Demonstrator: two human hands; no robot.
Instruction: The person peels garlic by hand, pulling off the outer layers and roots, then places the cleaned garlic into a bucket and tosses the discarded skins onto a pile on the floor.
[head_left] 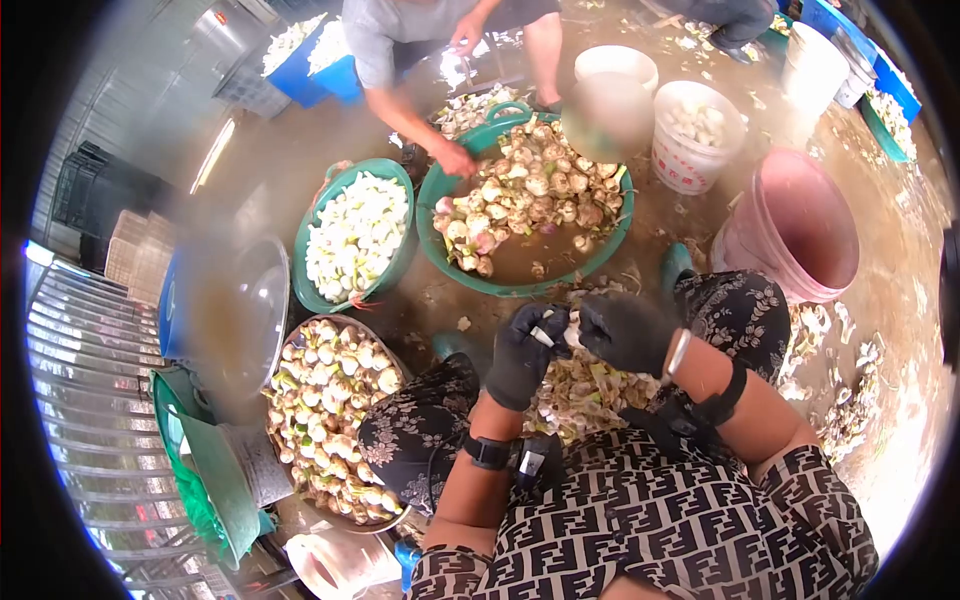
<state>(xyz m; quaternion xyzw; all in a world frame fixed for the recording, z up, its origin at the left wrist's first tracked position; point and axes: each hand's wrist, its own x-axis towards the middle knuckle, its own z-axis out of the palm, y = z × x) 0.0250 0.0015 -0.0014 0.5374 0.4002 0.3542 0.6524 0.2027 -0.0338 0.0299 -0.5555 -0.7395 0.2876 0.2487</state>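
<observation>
My left hand, in a dark glove, is closed with a small white garlic clove showing at its fingers. Close beside it, my gloved right hand pinches a pale piece of garlic between the two hands; its fingers partly cover the piece. Below both hands, a heap of garlic skins lies between my knees. Just ahead stands a green tub with unpeeled garlic bulbs in it.
Peeled cloves fill a green basin at the left. Nearer, a round pan holds more garlic bulbs. Another person's hand reaches into the tub. A pink bucket and a white bucket stand at the right.
</observation>
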